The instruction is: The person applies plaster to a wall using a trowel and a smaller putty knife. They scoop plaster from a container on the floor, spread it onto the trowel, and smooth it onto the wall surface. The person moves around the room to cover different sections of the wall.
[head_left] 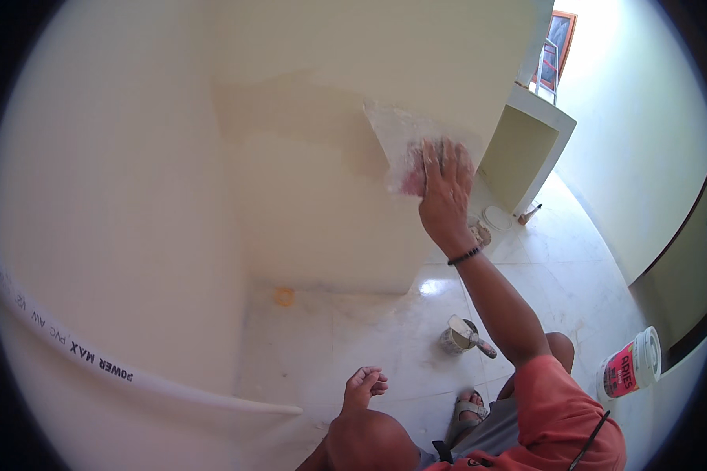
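My right hand [446,184] reaches up and presses a wide, flat putty spreader [397,129] against the cream wall [314,212]. Its fingers lie spread over the tool, which is smeared with whitish putty, and the fingers are smeared too. Left of the spreader runs a damp-looking, darker patch [291,110] on the wall. Low down by my knee, my left hand [364,383] is held with its fingers curled in, and nothing shows in it. On the floor below my right arm stands a small tub [454,341] with a putty knife [471,336] lying across its top.
A white pipe [173,388] slants along the left wall. At the right stands a white bucket [648,357] with a red label. Beyond my right wrist are a round white lid [496,217] and a brush [529,214] on the tiled floor, beside an open masonry compartment [562,125].
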Available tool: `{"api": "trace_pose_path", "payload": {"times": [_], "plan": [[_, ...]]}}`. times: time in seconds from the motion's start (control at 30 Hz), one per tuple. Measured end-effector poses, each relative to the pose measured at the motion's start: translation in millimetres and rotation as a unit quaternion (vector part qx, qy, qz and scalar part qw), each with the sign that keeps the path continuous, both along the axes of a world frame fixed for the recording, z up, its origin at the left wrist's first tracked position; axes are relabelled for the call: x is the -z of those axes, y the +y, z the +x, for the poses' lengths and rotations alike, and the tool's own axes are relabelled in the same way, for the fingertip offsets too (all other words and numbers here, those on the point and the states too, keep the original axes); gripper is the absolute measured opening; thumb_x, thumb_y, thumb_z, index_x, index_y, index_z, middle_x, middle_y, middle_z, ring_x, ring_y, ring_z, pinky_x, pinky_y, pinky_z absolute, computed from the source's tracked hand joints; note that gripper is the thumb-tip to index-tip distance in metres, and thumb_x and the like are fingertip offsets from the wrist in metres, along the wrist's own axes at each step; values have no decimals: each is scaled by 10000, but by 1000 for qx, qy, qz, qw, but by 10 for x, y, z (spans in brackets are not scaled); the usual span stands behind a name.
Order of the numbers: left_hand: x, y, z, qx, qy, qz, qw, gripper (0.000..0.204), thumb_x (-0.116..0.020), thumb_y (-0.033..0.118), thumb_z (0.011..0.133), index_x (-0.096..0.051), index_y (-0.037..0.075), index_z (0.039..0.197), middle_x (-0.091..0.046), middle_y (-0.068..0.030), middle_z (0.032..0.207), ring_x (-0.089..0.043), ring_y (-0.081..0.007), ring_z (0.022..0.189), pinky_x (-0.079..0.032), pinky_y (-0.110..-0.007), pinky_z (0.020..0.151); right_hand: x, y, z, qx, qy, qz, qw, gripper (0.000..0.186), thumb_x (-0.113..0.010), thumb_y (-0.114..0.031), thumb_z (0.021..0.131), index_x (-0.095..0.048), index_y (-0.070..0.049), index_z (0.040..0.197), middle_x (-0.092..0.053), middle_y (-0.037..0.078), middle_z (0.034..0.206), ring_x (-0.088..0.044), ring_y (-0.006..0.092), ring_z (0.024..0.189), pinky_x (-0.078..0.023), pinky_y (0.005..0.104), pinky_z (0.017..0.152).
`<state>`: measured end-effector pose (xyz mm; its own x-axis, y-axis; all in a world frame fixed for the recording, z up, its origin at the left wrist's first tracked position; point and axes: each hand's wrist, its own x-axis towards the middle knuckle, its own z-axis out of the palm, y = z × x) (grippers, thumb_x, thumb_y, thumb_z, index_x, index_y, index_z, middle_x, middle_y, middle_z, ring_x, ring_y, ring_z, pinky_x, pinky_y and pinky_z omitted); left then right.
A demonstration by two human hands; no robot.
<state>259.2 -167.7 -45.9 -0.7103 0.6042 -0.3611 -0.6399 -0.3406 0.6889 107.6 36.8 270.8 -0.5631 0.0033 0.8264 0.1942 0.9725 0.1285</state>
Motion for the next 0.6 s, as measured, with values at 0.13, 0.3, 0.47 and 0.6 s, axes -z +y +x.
{"api": "trace_pose_path", "payload": {"times": [0.13, 0.3, 0.47, 0.6], "plan": [[92, -50, 32, -8, -13, -12, 1000, 216, -527, 181, 932, -551, 27, 1081, -630, -97, 920, -621, -155, 773, -511, -280, 721, 550, 84, -323, -25, 43, -2, 999, 574, -505, -30, 817, -392, -96, 1376, -354, 210, 1377, -267, 404, 1310, -213, 539, 1075], [1, -29, 55, -12, -12, -4, 1000, 215, -524, 178, 934, -547, 22, 1079, -627, -98, 921, -622, -159, 778, -511, -280, 721, 1107, -13, 101, -34, -116, -30, 992, 566, -531, -30, 799, -417, -78, 1352, -373, 200, 1364, -296, 391, 1293, -257, 530, 1051], [162, -124, 42, -18, -21, -8, 1000, 213, -523, 175, 935, -547, 19, 1077, -627, -101, 924, -622, -161, 779, -513, -280, 720, 368, 19, 296, -74, -41, -30, 996, 554, -546, -11, 790, -438, -67, 1331, -417, 212, 1331, -357, 390, 1251, -301, 496, 1031], [165, -97, 69, -12, -19, -1, 1000, 219, -529, 178, 933, -547, 17, 1080, -625, -101, 923, -621, -158, 776, -514, -278, 719, -205, 159, 49, -18, 75, -63, 995, 565, -562, -41, 804, -412, -68, 1348, -417, 232, 1326, -367, 418, 1231, -304, 492, 1025]]}}
